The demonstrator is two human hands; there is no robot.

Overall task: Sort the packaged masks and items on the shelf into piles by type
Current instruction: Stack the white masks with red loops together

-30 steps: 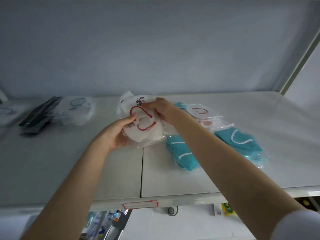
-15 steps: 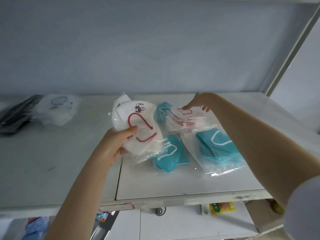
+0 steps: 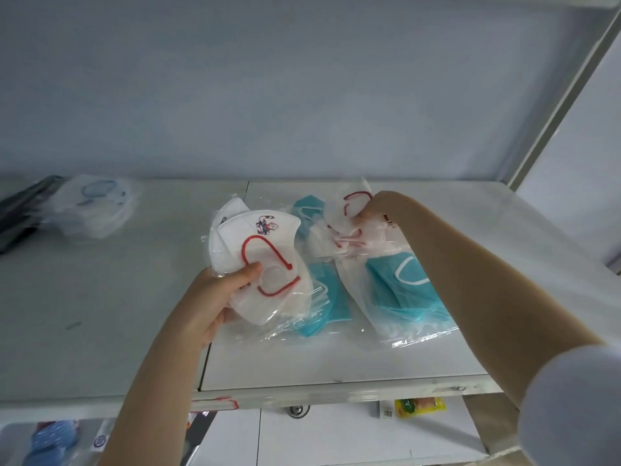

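White shelf (image 3: 100,331): teal mask packs (image 3: 403,297) centre-right, clear-bagged packs (image 3: 97,206) far left.

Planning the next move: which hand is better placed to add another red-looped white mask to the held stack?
The right hand, probably. It already pinches a red-looped white mask pack above the teal masks, close to the stack. The left hand is fully occupied gripping that stack.

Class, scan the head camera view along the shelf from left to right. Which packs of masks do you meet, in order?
Black packs → white masks with blue loops → white masks with red loops held in the left hand → teal masks at the right.
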